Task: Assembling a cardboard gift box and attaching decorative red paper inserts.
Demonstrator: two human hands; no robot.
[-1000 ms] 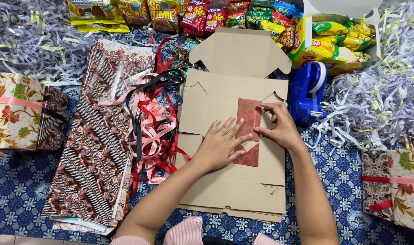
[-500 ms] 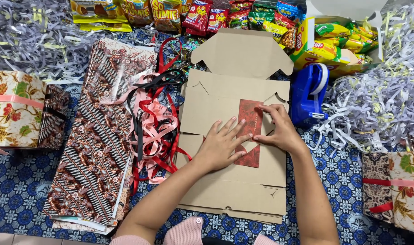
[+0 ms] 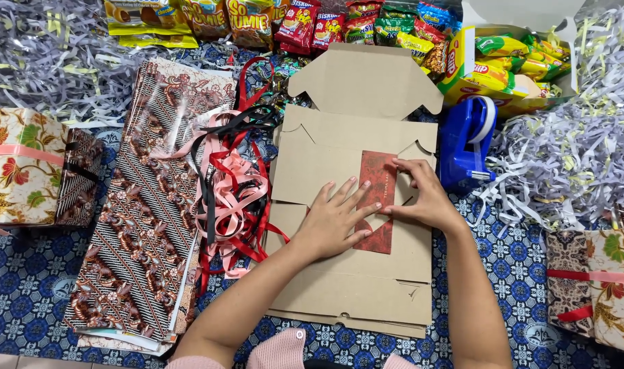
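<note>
A flattened brown cardboard box [image 3: 353,287] lies in front of me on a blue patterned mat. On its middle rests a red patterned card [image 3: 377,179]. My left hand [image 3: 336,219] lies flat with fingers spread on the cardboard, its fingertips on the card's left edge. My right hand [image 3: 421,198] presses on the card's right side, fingers bent and touching it. Both hands press down; neither lifts anything.
A blue tape dispenser [image 3: 465,140] stands right of the box. Tangled red, pink and black ribbons [image 3: 233,188] and batik paper sheets [image 3: 148,205] lie left. Wrapped gift boxes [image 3: 25,167] [image 3: 599,287] sit at both sides. Snack packets [image 3: 312,24] and shredded paper [image 3: 571,150] lie behind.
Both hands stay on the red card; the fingers shifted only slightly. The view has tilted a little.
</note>
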